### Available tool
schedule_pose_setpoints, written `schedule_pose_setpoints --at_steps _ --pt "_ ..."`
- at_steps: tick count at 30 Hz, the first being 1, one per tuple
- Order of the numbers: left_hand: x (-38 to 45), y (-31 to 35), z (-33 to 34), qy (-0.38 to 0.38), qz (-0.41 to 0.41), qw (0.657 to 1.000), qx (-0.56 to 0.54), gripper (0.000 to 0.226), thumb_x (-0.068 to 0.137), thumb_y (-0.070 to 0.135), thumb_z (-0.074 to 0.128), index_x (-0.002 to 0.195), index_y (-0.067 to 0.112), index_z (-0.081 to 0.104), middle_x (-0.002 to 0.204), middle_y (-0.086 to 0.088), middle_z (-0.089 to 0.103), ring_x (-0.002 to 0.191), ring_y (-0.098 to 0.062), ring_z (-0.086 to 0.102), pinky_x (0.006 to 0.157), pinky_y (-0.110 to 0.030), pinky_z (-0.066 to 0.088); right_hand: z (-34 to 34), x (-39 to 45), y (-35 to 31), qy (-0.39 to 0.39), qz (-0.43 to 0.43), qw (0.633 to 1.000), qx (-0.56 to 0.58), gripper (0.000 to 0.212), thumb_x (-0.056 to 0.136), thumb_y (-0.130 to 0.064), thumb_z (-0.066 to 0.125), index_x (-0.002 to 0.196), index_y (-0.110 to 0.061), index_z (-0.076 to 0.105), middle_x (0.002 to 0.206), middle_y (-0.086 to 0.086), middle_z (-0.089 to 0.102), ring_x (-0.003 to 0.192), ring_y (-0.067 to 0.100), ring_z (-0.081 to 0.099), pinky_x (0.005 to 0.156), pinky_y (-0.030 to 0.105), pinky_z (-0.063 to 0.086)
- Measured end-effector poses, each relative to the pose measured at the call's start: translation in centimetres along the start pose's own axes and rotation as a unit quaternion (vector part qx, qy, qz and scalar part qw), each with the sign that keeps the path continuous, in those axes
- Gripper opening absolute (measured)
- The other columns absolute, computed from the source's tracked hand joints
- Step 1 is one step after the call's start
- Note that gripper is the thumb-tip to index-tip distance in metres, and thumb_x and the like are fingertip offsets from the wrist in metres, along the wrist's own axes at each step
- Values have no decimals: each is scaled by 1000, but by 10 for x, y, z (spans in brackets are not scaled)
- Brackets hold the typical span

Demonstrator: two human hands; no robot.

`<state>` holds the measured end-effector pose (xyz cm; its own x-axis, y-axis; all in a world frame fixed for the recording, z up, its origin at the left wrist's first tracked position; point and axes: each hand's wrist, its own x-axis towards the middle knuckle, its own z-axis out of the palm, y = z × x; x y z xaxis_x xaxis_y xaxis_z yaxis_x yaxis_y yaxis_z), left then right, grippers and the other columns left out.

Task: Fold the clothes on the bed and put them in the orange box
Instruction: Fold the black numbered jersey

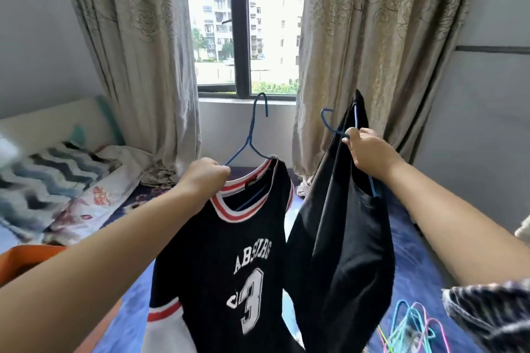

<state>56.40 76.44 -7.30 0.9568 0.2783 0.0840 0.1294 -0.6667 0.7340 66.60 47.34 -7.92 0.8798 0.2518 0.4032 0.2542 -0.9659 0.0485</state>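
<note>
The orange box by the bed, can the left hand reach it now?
Probably not right away. The orange box sits close under the left arm, but the left hand grips the jersey at its collar, so it would need to let go first.

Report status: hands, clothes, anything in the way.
Left hand grips jersey collar; right hand pinches blue hanger carrying black garment. Both unfolded, hangers still in. Orange box unobstructed.

Left arm: bare along its whole visible length, no sleeve in view.
Right arm: bare likewise (no watch or band at either wrist).
Left hand (205, 173): no glove, no ring visible.
Right hand (365, 146): no glove, no ring visible.
</note>
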Motion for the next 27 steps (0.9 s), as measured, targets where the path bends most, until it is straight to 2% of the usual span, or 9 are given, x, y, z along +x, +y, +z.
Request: schedule_pose_setpoints --at_steps 3,6,8,11,18,19,21,23,27 --pt "26 -15 -2 8 11 1000 8 19 88 15 51 83 0 63 73 -12 50 67 -21 42 59 -28 31 35 33 13 -27 51 998 40 31 99 -13 31 128 -7 40 129 18 48 126 29 40 107 45 23" --pt "43 -26 1 7 14 999 30 25 90 17 52 77 -3 62 63 -9 47 62 -20 41 60 -29 30 81 37 18 -166 76 983 -8 49 99 -23 31 146 -22 19 136 14 48 129 26 42 112 41 20" --pt "49 -32 3 7 16 999 45 28 90 18 53 66 3 56 57 -5 43 58 -19 39 57 -29 28 108 32 11 -245 70 967 2 47 96 -26 40 141 -17 32 134 15 51 121 28 50 101 32 36" --pt "55 -38 1 -8 30 998 54 33 91 19 54 60 7 52 55 -3 41 55 -16 37 55 -29 28 129 27 -18 -280 8 957 71 30 94 -20 43 113 -4 60 118 14 62 110 27 57 88 28 41" --pt "48 -24 -18 -118 82 990 -12 37 91 19 56 55 12 50 56 1 38 56 -13 33 56 -25 27 51 27 -114 -71 -43 900 427 46 99 -28 39 137 -3 39 133 9 50 126 19 44 101 20 28" --pt "45 -22 -20 -137 102 985 -13 35 92 19 54 58 12 51 57 1 38 57 -13 33 58 -26 28 39 27 -122 -63 -48 890 449 43 100 -27 34 132 -1 44 127 9 55 121 18 48 98 19 31" --pt "38 -18 -27 -157 145 977 -11 36 96 19 48 60 13 49 58 2 39 56 -12 33 58 -25 29 18 23 -132 -61 -34 873 483 52 101 -30 22 112 4 61 86 0 64 84 3 59 79 17 39" --pt "32 -17 -36 -168 177 970 -13 38 98 18 42 61 15 48 61 1 40 56 -11 33 58 -24 31 1 15 -134 -69 -22 869 489 67 95 -43 17 85 0 68 56 -10 55 61 2 53 71 23 38" --pt "27 -19 -64 -298 235 924 -51 28 98 15 41 77 12 59 77 -2 58 73 -14 51 71 -22 43 -25 -6 -148 50 45 876 477 59 91 -45 39 50 -3 46 42 -3 39 38 3 39 51 9 33"
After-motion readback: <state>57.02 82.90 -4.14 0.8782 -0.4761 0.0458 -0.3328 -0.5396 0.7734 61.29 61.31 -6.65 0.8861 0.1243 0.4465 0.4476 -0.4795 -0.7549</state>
